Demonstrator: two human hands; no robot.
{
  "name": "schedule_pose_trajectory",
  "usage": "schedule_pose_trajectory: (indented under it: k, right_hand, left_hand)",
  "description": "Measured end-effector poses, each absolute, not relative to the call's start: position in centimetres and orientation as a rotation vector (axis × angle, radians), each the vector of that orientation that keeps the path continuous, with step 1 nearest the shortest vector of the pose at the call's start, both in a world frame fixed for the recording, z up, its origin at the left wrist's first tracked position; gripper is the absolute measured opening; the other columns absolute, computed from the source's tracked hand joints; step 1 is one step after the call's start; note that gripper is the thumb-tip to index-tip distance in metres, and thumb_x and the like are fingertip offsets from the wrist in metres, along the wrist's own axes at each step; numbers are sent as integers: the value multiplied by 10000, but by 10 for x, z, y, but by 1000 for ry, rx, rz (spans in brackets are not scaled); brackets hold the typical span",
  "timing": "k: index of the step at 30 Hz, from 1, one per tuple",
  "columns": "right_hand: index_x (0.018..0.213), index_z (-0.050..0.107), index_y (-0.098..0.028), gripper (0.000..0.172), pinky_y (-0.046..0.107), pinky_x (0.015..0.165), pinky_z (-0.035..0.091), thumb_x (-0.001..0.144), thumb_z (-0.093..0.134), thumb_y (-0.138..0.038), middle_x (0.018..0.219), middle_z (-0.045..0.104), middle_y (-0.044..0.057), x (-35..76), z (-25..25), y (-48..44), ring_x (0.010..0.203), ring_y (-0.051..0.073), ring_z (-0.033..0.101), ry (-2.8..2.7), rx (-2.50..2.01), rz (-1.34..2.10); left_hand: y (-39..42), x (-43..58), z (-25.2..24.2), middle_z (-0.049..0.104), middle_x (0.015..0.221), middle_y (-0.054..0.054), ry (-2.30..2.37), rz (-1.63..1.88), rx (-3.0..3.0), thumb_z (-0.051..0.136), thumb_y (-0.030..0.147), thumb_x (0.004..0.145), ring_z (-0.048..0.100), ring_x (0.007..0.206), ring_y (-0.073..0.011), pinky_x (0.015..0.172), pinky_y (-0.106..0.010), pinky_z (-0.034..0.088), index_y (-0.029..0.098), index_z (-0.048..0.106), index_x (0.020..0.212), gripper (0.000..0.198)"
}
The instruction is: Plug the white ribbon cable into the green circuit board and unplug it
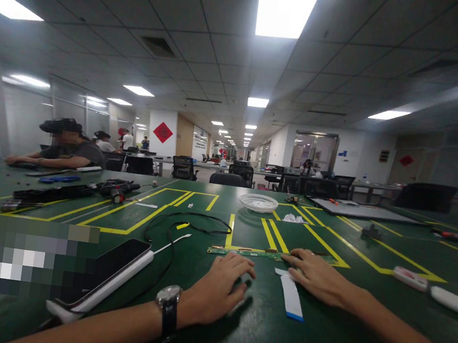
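Observation:
My left hand (219,294), with a watch on its wrist, rests knuckles-up on the green table, fingers curled over something pale that I cannot make out. My right hand (318,276) lies flat with its fingers spread, fingertips touching the long narrow circuit board (244,250) lying across the table. A white flat ribbon cable with a blue end (291,298) lies between the two hands, partly under the right one.
A phone on a white power bank (107,276) with black and white cables lies at left. A white basket (258,202), a flat panel (361,210), a white tool (433,288) and a screwdriver set (78,190) sit further out. A person sits far left.

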State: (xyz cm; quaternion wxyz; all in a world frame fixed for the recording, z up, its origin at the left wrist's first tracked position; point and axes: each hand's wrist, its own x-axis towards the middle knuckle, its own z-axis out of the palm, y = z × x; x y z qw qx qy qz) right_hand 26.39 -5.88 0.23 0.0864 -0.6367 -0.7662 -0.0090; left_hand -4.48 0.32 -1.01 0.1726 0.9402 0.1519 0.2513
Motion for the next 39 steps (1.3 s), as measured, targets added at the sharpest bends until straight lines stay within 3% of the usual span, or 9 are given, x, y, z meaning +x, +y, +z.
schedule_pose_trajectory:
  k: [11,21,28,33,36,39]
  right_hand:
    - [1266,592,-256,362,481,1078,367,986,416,-402,1350,569,80,229,12,-70,1224,267,514,-2420,-1596,93]
    - [1349,579,-266,425,526,1126,307,993,405,-419,1436,512,90,221,19,-73,1318,297,454,-2468,-1595,165]
    - [1253,625,-258,335,495,1143,299,958,471,-295,1454,508,57,213,18,-80,1340,258,439,-2419,-1462,361]
    - [1136,642,-237,299,390,1064,393,884,504,-156,1313,615,37,193,20,-88,1231,209,530,-2438,-1333,398]
    - [1094,637,-226,298,341,992,433,859,491,-115,1175,666,33,185,18,-85,1127,185,576,-2445,-1315,260]
    - [1040,652,-193,245,385,910,450,885,467,-152,1055,671,75,190,17,-77,1009,221,597,-2375,-1557,-198]
  left_hand:
    - [-9,-50,-5,628,1191,-37,394,896,2509,462,96,908,526,1151,-210,1017,-376,391,218,616,1056,246]
    - [-2,-65,20,635,1139,-24,359,967,2451,451,155,953,574,1067,-189,967,-341,438,227,611,1117,241]
    - [27,-66,-9,556,1309,-37,340,747,2733,475,157,949,487,1223,-208,1064,-406,385,246,536,1219,291]
    - [13,-65,-8,438,1465,-30,224,534,2831,534,207,946,386,1349,-221,1123,-424,325,280,475,1325,391]
    - [4,-64,-2,441,1466,-29,121,424,2858,567,238,941,393,1346,-227,1116,-419,328,284,472,1338,411]
    - [1,-63,0,481,1421,-29,83,387,2878,565,276,952,435,1303,-228,1084,-411,358,283,495,1316,370]
